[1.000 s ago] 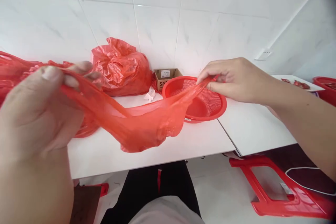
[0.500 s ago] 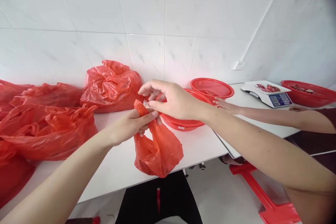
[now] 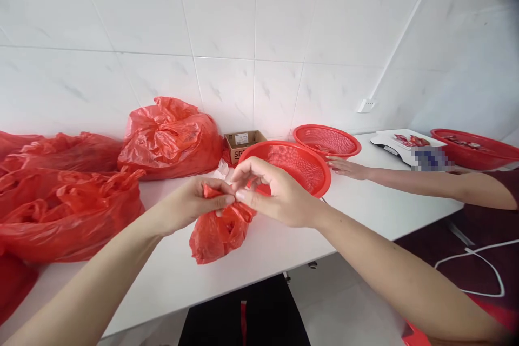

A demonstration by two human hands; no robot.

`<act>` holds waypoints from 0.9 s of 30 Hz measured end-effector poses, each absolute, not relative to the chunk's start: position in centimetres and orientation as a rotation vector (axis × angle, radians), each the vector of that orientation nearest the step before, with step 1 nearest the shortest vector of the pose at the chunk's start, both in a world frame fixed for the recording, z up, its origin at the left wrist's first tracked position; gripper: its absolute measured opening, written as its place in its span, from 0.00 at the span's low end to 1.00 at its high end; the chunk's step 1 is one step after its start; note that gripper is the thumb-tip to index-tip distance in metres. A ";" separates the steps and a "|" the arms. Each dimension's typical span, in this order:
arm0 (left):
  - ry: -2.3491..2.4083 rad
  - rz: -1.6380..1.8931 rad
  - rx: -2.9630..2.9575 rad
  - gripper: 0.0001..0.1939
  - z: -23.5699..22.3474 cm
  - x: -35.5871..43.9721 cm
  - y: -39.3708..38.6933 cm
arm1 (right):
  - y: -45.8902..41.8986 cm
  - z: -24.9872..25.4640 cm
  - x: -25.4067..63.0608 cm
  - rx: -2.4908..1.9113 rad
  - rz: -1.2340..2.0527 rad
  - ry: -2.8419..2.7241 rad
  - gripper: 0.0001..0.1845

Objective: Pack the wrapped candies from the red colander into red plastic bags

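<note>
A small red plastic bag (image 3: 219, 235) hangs in front of me, just over the near part of the white table (image 3: 162, 286). Its gathered top is pinched between the thumb and fingers of my left hand (image 3: 203, 203). My right hand (image 3: 270, 189) meets the left at the bag's neck, thumb and fingers closed on the twisted red plastic there. What lies inside the bag is hidden. Right behind my right hand stands a red perforated basket (image 3: 310, 173), and a bit of white paper (image 3: 221, 171) lies behind the left fingers.
Large red bags (image 3: 170, 140) line the left side and the wall. A cardboard box (image 3: 243, 143) sits behind the basket. Further right are a second basket (image 3: 328, 138), a scale (image 3: 389, 146) and a red tub (image 3: 478, 151). A co-worker's hand (image 3: 348, 167) reaches in from the right.
My right hand has come down onto the bag's neck, which both hands now hold bunched. The bag has moved slightly left. The cardboard box has come into view.
</note>
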State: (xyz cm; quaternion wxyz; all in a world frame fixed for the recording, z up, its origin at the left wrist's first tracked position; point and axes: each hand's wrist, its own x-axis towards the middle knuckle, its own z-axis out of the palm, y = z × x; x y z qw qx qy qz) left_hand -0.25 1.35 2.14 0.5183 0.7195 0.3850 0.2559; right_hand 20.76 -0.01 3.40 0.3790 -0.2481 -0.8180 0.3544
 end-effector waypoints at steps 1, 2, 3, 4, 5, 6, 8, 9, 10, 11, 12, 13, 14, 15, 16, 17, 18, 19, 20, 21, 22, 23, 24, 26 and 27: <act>0.953 0.570 1.790 0.07 2.0 -0.2 1.2 | 0.5 2.7 20.5 -0.657 0.903 -2.051 0.09; 0.987 0.535 1.857 0.06 1.8 -0.2 1.1 | 1.0 1.9 20.2 -0.688 0.915 -2.022 0.10; 1.039 0.520 1.931 0.04 1.4 -0.1 1.1 | 1.5 1.0 19.8 -0.722 0.941 -2.008 0.12; 1.115 0.529 2.017 0.03 1.1 -0.1 1.0 | 2.0 0.1 19.5 -0.755 0.983 -2.004 0.13; 1.211 0.573 2.115 0.05 0.7 0.0 1.0 | 2.4 -0.7 19.2 -0.784 1.034 -2.006 0.14; 1.314 0.651 2.218 0.07 0.3 0.0 1.1 | 2.6 -1.5 18.9 -0.807 1.088 -2.009 0.16; 1.462 0.863 2.408 0.11 -0.4 0.0 1.3 | 2.8 -2.5 18.7 -0.813 1.215 -1.992 0.18; 1.466 0.976 2.488 0.13 -0.6 0.0 1.4 | 2.7 -2.8 18.6 -0.796 1.280 -1.976 0.18; 1.421 1.074 2.554 0.15 -0.8 0.0 1.5 | 2.6 -2.9 18.7 -0.773 1.320 -1.962 0.19; 1.352 1.149 2.607 0.16 -0.9 0.0 1.6 | 2.5 -3.0 18.8 -0.753 1.326 -1.954 0.18; 1.277 1.203 2.647 0.17 -0.9 0.0 1.6 | 2.3 -2.9 19.0 -0.744 1.301 -1.954 0.15; 1.208 1.226 2.683 0.16 -1.0 0.0 1.6 | 2.1 -2.7 19.3 -0.752 1.248 -1.965 0.13; 1.154 1.220 2.717 0.16 -1.0 0.0 1.7 | 1.8 -2.4 19.6 -0.775 1.173 -1.989 0.11; 1.119 1.186 2.752 0.15 -1.0 -0.1 1.6 | 1.6 -2.1 20.1 -0.809 1.088 -2.022 0.13; 1.104 1.133 2.786 0.15 -1.1 -0.3 1.6 | 1.4 -1.7 20.8 -0.844 1.005 -2.055 0.16; 1.097 1.064 2.815 0.14 -1.2 -0.5 1.5 | 1.4 -1.3 21.6 -0.876 0.927 -2.080 0.18; 1.095 0.985 2.836 0.13 -1.3 -0.9 1.3 | 1.4 -1.0 22.5 -0.910 0.856 -2.092 0.20; 1.107 0.912 2.845 0.13 -1.5 -1.4 1.1 | 1.7 -0.8 23.7 -0.952 0.787 -2.086 0.20; 1.134 0.852 2.841 0.12 -1.6 -2.0 0.8 | 2.2 -0.7 24.9 -1.005 0.712 -2.061 0.21; 1.165 0.794 2.822 0.13 -1.6 -2.6 0.4 | 2.8 -0.7 26.2 -1.068 0.634 -2.020 0.21; 1.185 0.738 2.786 0.14 -1.6 -3.3 0.1 | 3.5 -0.8 27.4 -1.135 0.560 -1.976 0.22; 1.188 0.684 2.738 0.14 -1.5 -3.9 -0.3 | 4.2 -1.0 28.5 -1.196 0.501 -1.933 0.23; 1.179 0.633 2.674 0.14 -1.4 -4.4 -0.7 | 4.9 -1.3 29.2 -1.243 0.460 -1.893 0.23; 1.150 0.566 2.491 0.14 -0.9 -4.8 -1.2 | 5.7 -1.6 29.7 -1.288 0.441 -1.825 0.22; 1.126 0.580 2.368 0.14 -0.7 -4.7 -1.3 | 5.8 -1.7 29.5 -1.282 0.457 -1.802 0.21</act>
